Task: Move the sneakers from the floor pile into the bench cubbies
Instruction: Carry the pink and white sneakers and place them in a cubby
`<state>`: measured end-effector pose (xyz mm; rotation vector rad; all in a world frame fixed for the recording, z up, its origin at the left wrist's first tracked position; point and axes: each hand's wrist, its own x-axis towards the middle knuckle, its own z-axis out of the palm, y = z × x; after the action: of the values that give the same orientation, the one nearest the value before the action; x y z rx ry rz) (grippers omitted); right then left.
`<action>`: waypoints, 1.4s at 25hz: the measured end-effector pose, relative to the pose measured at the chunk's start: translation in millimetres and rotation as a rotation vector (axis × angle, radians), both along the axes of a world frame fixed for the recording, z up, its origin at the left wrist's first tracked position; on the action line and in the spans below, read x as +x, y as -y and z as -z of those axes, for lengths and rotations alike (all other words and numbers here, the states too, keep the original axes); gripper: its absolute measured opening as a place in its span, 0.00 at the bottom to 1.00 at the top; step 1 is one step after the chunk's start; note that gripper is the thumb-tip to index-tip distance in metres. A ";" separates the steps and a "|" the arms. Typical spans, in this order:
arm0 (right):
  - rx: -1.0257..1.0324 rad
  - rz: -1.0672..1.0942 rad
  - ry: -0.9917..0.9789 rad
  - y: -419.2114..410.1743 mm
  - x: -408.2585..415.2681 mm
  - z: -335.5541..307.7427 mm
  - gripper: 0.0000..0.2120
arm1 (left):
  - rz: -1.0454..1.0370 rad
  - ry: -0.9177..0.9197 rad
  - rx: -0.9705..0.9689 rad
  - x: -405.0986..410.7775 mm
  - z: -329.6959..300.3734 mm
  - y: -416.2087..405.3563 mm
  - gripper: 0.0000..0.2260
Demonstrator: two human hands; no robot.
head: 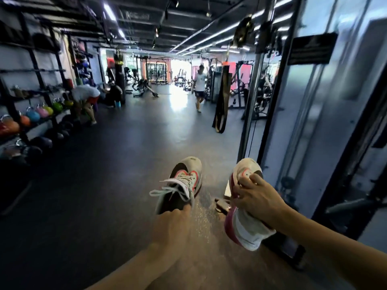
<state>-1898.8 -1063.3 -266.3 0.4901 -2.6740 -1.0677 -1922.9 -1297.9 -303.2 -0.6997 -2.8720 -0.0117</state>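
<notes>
Head view shows you both arms stretched forward over a dark gym floor (pixel 109 164), each hand carrying one sneaker in the air. Your left hand (pixel 173 225) grips the heel end of the left sneaker (pixel 184 183); its fingers are hidden under the shoe, so you see only the back of the hand. That shoe points away from you, white and dark with pink trim, loose laces (pixel 167 189) trailing to the left. Your right hand (pixel 257 197) is curled over the top of the right sneaker (pixel 243 208), fingers pressed into the upper near the tongue; the shoe is tilted so its pink sole edge faces left. The two shoes are apart, side by side, neither touching the floor.

No bench, cubbies or pile can be made out from this angle. Between and below the shoes lies a small blurred object (pixel 222 204) you cannot identify. Right of your right hand stands a cable machine frame (pixel 251 114), cut off by the edge. Far left of your left hand, a rack (pixel 41 114) with coloured kettlebells is smeared by blur. Two people (pixel 200 88) ahead are indistinct.
</notes>
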 end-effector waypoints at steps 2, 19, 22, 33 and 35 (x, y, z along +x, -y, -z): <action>0.017 -0.008 -0.048 -1.5 29.9 -58.8 0.10 | 0.071 -0.026 0.066 12.1 -57.5 -5.2 0.11; 0.207 0.433 -0.057 -115.5 424.1 -175.2 0.09 | 0.640 -0.179 0.288 279.7 -164.8 -200.2 0.11; 0.240 0.567 -0.083 -144.1 523.3 -185.6 0.05 | 0.755 -0.200 0.307 362.7 -173.4 -253.0 0.09; 0.218 0.973 -0.194 -209.1 886.8 -207.0 0.16 | 1.264 -0.214 0.406 681.2 -197.4 -409.3 0.10; 0.131 1.086 -0.185 -217.3 940.5 -207.3 0.15 | 1.349 -0.228 0.430 734.4 -199.7 -431.6 0.12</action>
<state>-958.4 -846.0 -58.9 -1.1253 -2.6391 -1.3937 -1188.5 -866.3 -103.5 -2.1020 -1.5888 -0.6273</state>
